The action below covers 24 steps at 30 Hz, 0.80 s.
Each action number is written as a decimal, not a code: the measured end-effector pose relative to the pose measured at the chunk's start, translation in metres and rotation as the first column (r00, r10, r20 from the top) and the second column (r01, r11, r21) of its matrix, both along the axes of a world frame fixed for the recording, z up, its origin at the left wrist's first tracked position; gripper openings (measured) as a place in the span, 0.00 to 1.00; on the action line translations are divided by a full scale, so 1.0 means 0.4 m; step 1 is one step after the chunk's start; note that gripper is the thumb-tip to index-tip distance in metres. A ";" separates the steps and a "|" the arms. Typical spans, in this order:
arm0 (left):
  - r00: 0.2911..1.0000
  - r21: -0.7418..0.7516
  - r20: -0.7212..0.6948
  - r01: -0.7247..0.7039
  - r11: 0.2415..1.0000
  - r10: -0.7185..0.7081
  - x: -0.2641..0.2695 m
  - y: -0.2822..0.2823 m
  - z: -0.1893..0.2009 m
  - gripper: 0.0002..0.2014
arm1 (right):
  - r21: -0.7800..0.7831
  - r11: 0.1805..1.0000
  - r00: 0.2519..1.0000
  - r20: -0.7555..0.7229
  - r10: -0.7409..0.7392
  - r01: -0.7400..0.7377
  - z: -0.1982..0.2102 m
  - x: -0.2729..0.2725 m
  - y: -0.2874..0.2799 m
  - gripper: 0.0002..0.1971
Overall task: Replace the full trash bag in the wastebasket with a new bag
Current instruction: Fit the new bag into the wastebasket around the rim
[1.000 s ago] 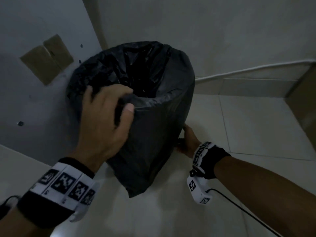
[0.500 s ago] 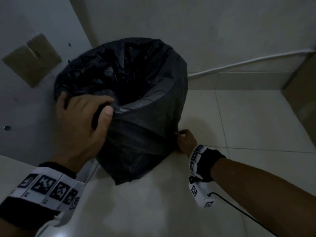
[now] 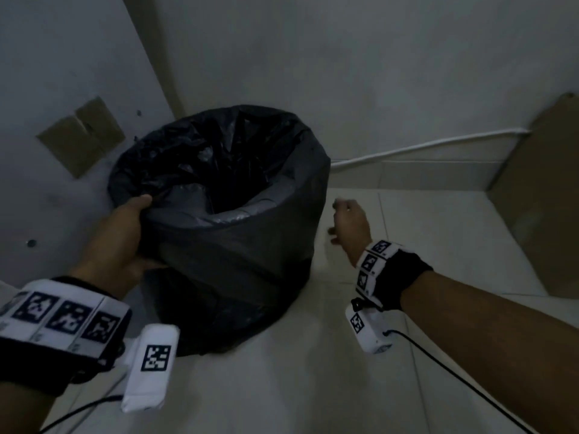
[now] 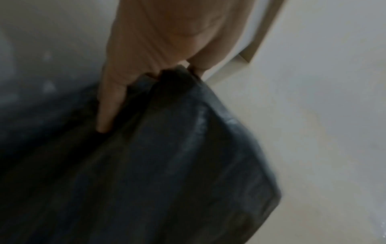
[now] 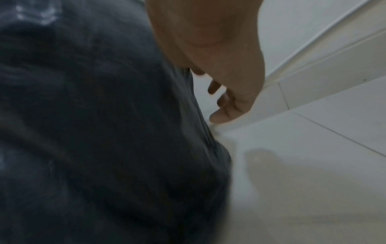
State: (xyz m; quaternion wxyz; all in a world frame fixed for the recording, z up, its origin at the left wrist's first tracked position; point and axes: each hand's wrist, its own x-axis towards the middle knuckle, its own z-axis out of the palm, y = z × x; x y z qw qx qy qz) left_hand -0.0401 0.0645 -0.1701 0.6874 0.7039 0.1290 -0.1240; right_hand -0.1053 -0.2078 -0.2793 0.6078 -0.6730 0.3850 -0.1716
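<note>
Black plastic fills the middle of the head view: a trash bag lines the wastebasket in the corner, folded over the rim and draped down the outside nearly to the tiled floor. The basket itself is hidden under it. The inside is dark; I cannot tell whether anything lies in it. The left hand, at nine o'clock of the rim, grips the folded edge, thumb on top. The right hand, at three o'clock, hangs just beside the bag, holding nothing. Judging by the fitted bag, the swap looks nearly done, only tidying left.

Left wrist view: fingers pressed together, curled round a bunched fold.

Right wrist view: blurred fingers loosely curled, apart from the bag.
</note>
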 end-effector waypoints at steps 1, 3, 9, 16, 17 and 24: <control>1.000 -0.032 -0.015 0.025 0.999 -0.026 0.001 -0.004 0.000 0.19 | 0.050 0.999 0.998 0.056 -0.015 0.012 0.034 0.004 -0.007 0.20; 0.999 -0.103 0.014 0.054 0.993 -0.052 0.003 -0.005 0.002 0.16 | 0.139 0.990 0.989 0.150 0.002 -0.023 0.099 0.012 -0.015 0.26; 0.992 -0.211 0.100 0.102 0.972 -0.082 -0.020 0.016 -0.008 0.15 | -0.087 0.995 0.929 0.363 0.074 -0.045 0.213 -0.013 -0.006 0.30; 0.962 -0.210 0.264 0.129 0.969 -0.071 -0.046 0.004 -0.011 0.04 | -0.828 0.519 0.975 -0.219 0.049 -0.212 0.195 -0.106 0.007 0.33; 0.958 -0.201 0.275 0.137 0.970 -0.079 -0.049 0.003 -0.015 0.03 | -0.896 0.386 0.972 -0.235 0.009 -0.220 0.195 -0.125 0.013 0.32; 0.942 -0.178 0.316 0.180 0.967 -0.117 -0.065 0.004 -0.027 0.06 | -0.831 -0.024 0.751 -0.515 0.414 -0.556 0.188 -0.115 0.047 0.31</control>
